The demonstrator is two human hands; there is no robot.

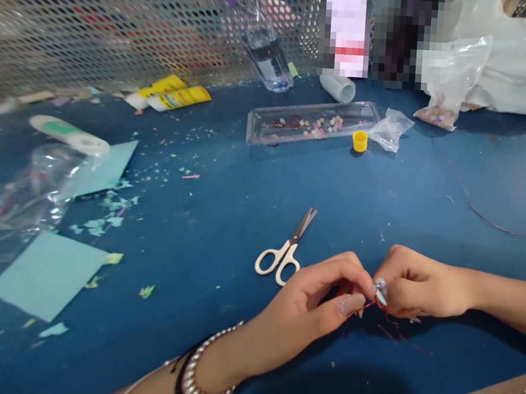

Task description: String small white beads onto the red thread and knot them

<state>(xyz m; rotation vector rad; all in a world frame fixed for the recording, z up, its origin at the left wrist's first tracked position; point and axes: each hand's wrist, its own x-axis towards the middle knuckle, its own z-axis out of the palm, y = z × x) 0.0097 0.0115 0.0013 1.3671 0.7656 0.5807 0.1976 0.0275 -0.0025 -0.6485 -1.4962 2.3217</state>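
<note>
My left hand, with bracelets on the wrist, pinches a thin red cord between thumb and forefinger. My right hand is closed close beside it, fingers curled at the same cord. Between the fingertips sits a small pale, bluish bead or charm with the cord around it. Loose cord ends hang below toward the blue tabletop. How the right fingers grip is partly hidden. White-handled scissors lie just beyond my left hand, blades slightly parted and pointing away.
A clear plastic tray holds beads, with a yellow cap beside it. Glue sticks, a tilted bottle and plastic bags line the mesh back. Blue paper and scraps lie left; loose red cord lies right.
</note>
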